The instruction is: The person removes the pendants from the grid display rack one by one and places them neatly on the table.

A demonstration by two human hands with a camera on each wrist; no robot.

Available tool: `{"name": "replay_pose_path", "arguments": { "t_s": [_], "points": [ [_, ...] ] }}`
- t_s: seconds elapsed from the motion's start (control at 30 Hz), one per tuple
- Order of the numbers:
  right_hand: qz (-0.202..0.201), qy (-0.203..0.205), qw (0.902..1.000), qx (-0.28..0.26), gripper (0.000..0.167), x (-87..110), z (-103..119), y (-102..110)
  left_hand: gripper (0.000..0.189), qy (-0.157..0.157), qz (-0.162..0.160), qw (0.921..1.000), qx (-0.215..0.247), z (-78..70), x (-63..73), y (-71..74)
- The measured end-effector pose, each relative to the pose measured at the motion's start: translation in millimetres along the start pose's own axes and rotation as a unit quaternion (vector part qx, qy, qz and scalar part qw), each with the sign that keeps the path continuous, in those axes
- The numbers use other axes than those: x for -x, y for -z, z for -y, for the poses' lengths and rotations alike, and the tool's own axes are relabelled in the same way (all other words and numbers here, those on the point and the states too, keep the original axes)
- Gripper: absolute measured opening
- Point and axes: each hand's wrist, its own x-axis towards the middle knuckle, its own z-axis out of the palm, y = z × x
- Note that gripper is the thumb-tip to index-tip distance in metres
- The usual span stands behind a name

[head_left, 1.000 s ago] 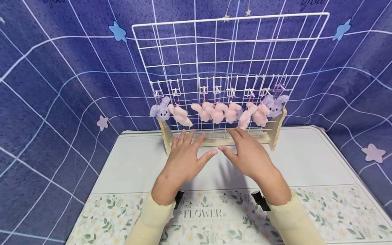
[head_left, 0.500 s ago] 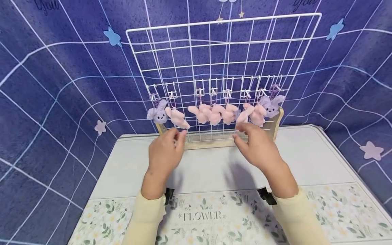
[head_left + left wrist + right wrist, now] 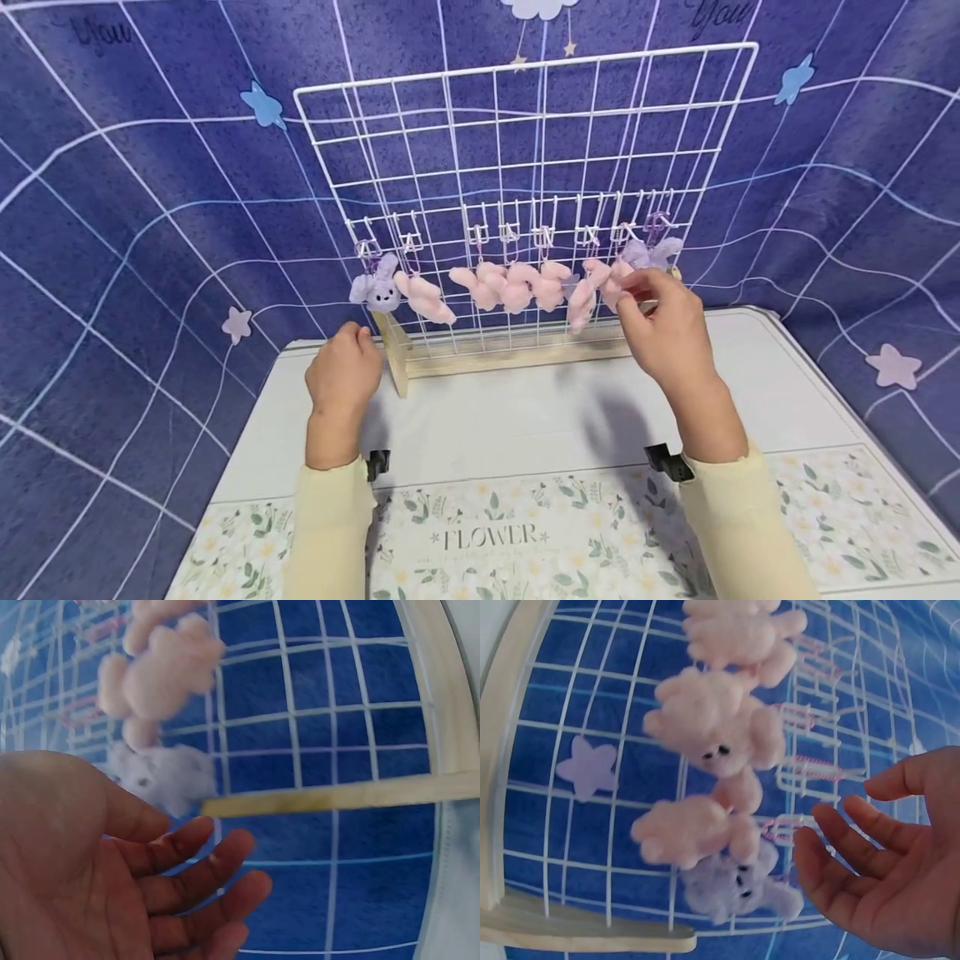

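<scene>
Pink fluffy plush toys (image 3: 425,298) hang in a row from white wire hooks (image 3: 410,243) on a white wire grid rack (image 3: 495,69), with one lilac plush bunny at the left end (image 3: 385,293) and another lilac plush bunny at the right end (image 3: 656,254). Step in hand, by my judgement: reaching to, or adjusting, the hanging toys, with the right side getting the closer attention. Next move seems to call for lining the right fingertips up with one toy and taking it lightly, since neighbours hang close enough to get nudged (soft plush, so probably forgiving).

Right hand (image 3: 671,325): thumb and fingers bent and apart, nothing gripped. Head view has its fingertips overlapping the rightmost pink plush toy (image 3: 615,283); right wrist view shows a gap to that toy's body, with the right-end bunny just beside the fingers. Contact with the bunny's ear: can't tell.

Left hand (image 3: 345,367): fingers loosely curled, thumb near the index finger, no toy held. It sits below and left of the left-end bunny, just beside the end of the pale wooden stand (image 3: 480,360); whether a fingertip touches the wood is unclear (left wrist view is blurry). Left-end bunny shows just past the thumb there, pink toys further off. All eight toys hang on the rack, above the white tabletop mat (image 3: 495,433).
</scene>
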Motion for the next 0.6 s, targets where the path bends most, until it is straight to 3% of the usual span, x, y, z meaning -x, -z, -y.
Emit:
{"name": "replay_pose_path", "arguments": {
  "t_s": [0.13,0.27,0.43,0.6],
  "points": [
    [-0.041,-0.014,0.9988,-0.023,0.022,-8.7,-11,3,0.037,-0.013,-0.032,0.9973,0.064,13.3,-16.2,-12.4],
    [-0.087,-0.032,0.9949,-0.041,0.023,-16.8,-17,3,0.029,-0.030,-0.074,0.9811,0.176,24.7,-30.4,-26.5],
    [-0.155,-0.040,0.9846,-0.070,0.028,-28.0,-30,1,0.031,-0.015,-0.095,0.9446,0.314,22.5,-53.4,-38.2],
    [-0.189,-0.056,0.9757,-0.095,0.033,-38.2,-42,0,0.035,-0.012,-0.100,0.8958,0.433,27.0,-77.2,-61.6]
  ]
}}
